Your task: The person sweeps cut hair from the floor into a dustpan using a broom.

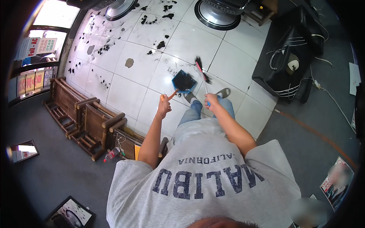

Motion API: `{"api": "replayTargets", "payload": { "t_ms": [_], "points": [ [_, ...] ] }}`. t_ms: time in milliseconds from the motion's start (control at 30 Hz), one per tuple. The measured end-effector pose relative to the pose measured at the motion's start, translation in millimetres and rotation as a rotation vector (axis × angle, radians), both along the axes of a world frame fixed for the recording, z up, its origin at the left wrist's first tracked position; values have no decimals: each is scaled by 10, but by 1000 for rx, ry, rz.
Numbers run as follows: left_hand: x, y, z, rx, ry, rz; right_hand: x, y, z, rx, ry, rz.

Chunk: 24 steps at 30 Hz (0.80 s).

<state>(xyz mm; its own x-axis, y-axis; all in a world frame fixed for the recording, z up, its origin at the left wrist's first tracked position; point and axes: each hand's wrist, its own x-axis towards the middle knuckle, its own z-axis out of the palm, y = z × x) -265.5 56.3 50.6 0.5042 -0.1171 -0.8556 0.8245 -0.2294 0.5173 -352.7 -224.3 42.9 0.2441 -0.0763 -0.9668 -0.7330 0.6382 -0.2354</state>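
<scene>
Tilting the dustpan (183, 90) could have spilled hair (184, 79); left hand (163, 106) gripped its handle (173, 94), right hand (211, 102) the broom (201, 70).

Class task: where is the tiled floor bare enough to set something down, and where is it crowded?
Bare white tiles lie between the broom and the black unit, and a smaller patch lies between the left hand and the bamboo chairs. It is crowded at the upper left, with scattered hair clumps, and around the dustpan, close to the person's feet.
</scene>
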Motion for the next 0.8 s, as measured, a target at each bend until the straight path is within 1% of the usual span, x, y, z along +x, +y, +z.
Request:
{"api": "replayTargets", "payload": {
  "t_ms": [33,133,233,267,433,500,600,633,700,767,800],
  "points": [
    [-23,47,1,-3,-2,26,-33,-64,61,40,4,-44],
    [-57,169,5,-45,13,110,-282,-286,406,21,-50,-80],
    [-105,239,10,-82,13,169,-643,-404,755,-127,-67,9],
    [-127,255,21,-89,8,184,-800,-453,750,-173,-54,27],
    [-323,290,203,-65,-11,271,-1556,-851,436,-376,55,109],
    [-431,322,248,-63,-16,295,-1825,-1018,177,-434,85,115],
    [-576,424,312,-92,-43,328,-2041,-1148,-353,-466,160,124],
    [-613,456,348,-115,-44,363,-2053,-1104,-535,-420,179,98],
    [-688,497,467,-117,-66,361,-1944,-783,-758,-332,150,-54],
    [-724,564,488,-130,-100,348,-1698,-196,-1063,-345,52,-279],
    [-756,592,513,-128,-101,344,-1460,53,-656,-219,63,-261]
  ]
}}
